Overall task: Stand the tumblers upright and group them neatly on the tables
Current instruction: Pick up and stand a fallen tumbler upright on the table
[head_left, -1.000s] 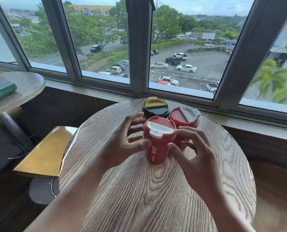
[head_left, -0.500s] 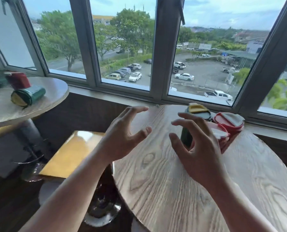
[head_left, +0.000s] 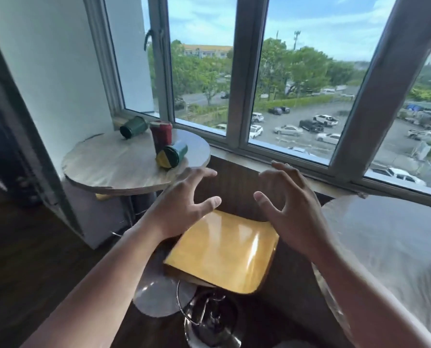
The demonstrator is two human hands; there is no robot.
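A round wooden table (head_left: 114,169) at the left carries three tumblers. A green tumbler (head_left: 133,126) lies on its side near the wall. A red tumbler (head_left: 161,135) stands in the middle, though blur hides which end is up. In front of it another green tumbler with a yellow lid (head_left: 172,154) lies on its side near the table's right edge. My left hand (head_left: 181,204) and my right hand (head_left: 288,209) hover empty with fingers spread, above the stool and short of that table. The near table (head_left: 385,234) shows only as a blurred edge at the right.
A yellow-seated bar stool (head_left: 224,249) with a chrome base (head_left: 209,320) stands between the two tables. A window sill (head_left: 272,159) runs behind them and a white wall (head_left: 53,71) is at the left. Dark wooden floor (head_left: 28,259) lies at the lower left.
Both hands let go of the red tumbler on the near table and lifted away empty. The view swung left, so the left table with its three tumblers came into view.
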